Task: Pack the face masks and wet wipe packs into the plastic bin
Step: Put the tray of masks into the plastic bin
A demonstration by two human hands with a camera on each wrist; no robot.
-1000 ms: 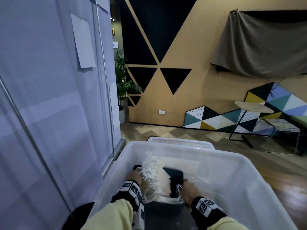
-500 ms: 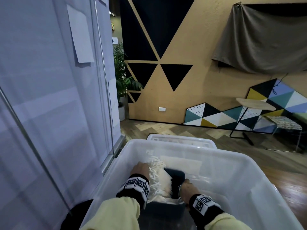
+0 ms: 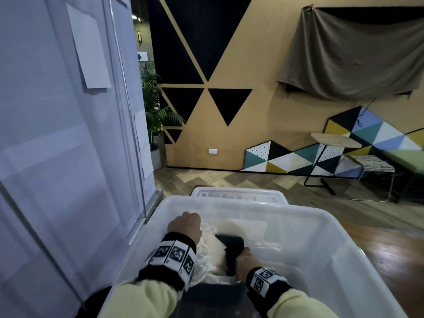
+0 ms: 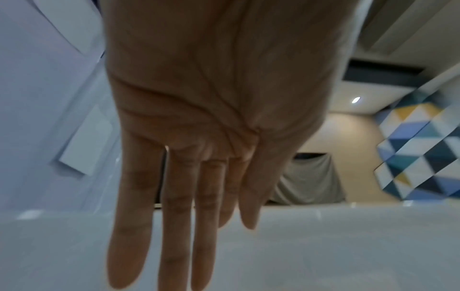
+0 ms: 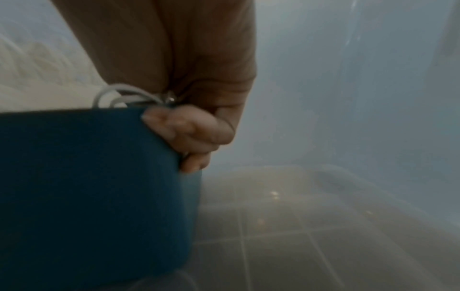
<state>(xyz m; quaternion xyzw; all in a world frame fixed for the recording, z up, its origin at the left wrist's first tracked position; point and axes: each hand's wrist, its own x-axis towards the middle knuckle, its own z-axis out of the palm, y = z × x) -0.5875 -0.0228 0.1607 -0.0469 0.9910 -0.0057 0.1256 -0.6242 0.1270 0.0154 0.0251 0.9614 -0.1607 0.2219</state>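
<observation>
A clear plastic bin (image 3: 298, 210) stands on the floor in front of me, with both hands inside it. A stack of white face masks (image 3: 211, 251) with loose ear loops lies in the bin, against a dark blue mask stack (image 3: 231, 246) on its right. My right hand (image 3: 246, 260) grips the blue stack's right edge; its fingers (image 5: 189, 133) curl over the dark blue stack (image 5: 87, 177) beside white ear loops (image 5: 119, 96). My left hand (image 3: 185, 226) hovers by the white masks' left side. Its fingers (image 4: 174, 216) are straight and hold nothing.
The bin's lid (image 3: 238, 195) lies on the wood floor just behind the bin. A frosted partition (image 3: 57, 157) runs close along the left. A small side table (image 3: 335, 140), a wire stool (image 3: 371, 166) and a potted plant (image 3: 156, 115) stand farther back.
My left hand has risen off the white masks toward the bin's far left side and straightened. The right hand keeps its grip on the dark blue stack.
</observation>
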